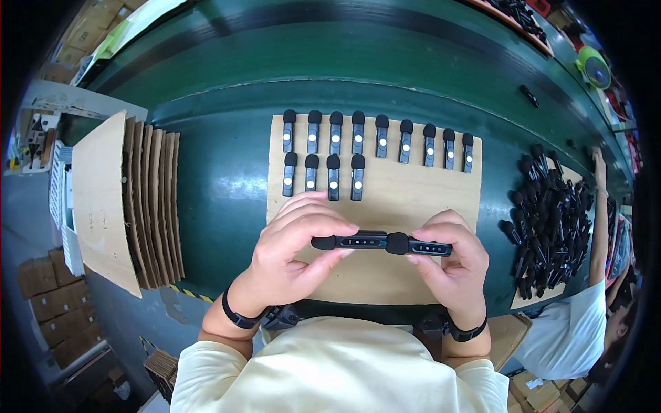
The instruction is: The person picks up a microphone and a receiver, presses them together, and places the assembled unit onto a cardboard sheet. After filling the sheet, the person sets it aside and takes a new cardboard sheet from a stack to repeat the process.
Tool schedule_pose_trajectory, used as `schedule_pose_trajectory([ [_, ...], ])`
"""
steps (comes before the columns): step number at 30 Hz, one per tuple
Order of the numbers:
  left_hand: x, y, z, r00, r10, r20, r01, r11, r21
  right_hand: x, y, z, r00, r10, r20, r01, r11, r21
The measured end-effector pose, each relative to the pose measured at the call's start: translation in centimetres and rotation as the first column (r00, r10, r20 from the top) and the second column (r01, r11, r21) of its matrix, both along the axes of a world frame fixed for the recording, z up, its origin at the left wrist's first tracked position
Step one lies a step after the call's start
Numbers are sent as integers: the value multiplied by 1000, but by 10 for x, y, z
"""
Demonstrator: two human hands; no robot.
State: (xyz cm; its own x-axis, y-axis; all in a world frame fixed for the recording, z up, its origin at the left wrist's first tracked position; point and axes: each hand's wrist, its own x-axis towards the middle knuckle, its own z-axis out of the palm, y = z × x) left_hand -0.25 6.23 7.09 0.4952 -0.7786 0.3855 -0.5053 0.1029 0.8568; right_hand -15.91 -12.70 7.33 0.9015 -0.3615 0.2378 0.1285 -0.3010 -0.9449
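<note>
Cream shirt (351,365) sits closest to the lens at 6 o'clock; just past it, left hand (292,241) pinches one foam-tipped mic (365,239), right hand (458,258) pinches a second mic (427,248), the pair end to end just off centre toward 4 o'clock, above the cardboard sheet (392,283) on the counter (220,172). Both look light and stiff, casings likely a bit slick, foam caps (397,244) soft and probably easy to dent or pull off. Best hold: light two-sided pinch on the hard casing, well clear of the foam.
</note>
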Motion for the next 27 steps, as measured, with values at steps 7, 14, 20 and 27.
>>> schedule_pose_trajectory([
  [7,0,0,3,1000,-8,-4,8,1000,14,-1,0,0,1000,-12,0,12,999,-42],
  [14,0,-1,3,1000,-15,5,15,1000,6,-1,-2,0,1000,-7,22,9,996,-90],
  [20,-1,-3,4,1000,11,1,-11,1000,-13,-3,-1,-1,1000,-29,-4,29,998,-55],
  [27,-1,-5,6,993,22,116,-31,997,72,-3,4,-8,992,-88,96,76,990,121],
])
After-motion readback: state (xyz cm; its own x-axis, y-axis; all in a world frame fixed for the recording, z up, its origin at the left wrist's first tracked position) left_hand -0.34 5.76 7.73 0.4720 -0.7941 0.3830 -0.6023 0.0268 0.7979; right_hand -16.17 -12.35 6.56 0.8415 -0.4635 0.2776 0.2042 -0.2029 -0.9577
